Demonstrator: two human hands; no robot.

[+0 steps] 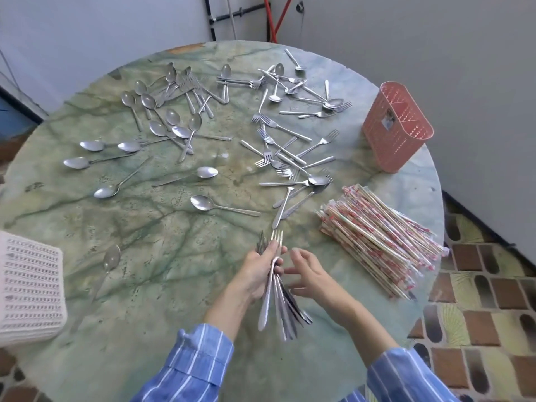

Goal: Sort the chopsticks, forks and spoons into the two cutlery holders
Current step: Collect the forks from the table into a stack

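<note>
The round green table (162,245) carries loose spoons (162,123) on the left and forks (278,146) on the right. Wrapped chopsticks (377,236) are piled near the pink holder (397,126); a white holder (29,285) is at the left edge. The left hand (258,271) grips a fork bundle (278,300); the right hand (307,274), fingers relaxed, is just beside it.

Round green marbled table (162,242); brick-and-fan patterned floor tiles (478,314) to the right; black pipes (232,13), red tubes (279,20) against the white wall (406,39).

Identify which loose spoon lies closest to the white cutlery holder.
The lone spoon at lower left, beside the white holder; the rest lie farther off.
</note>
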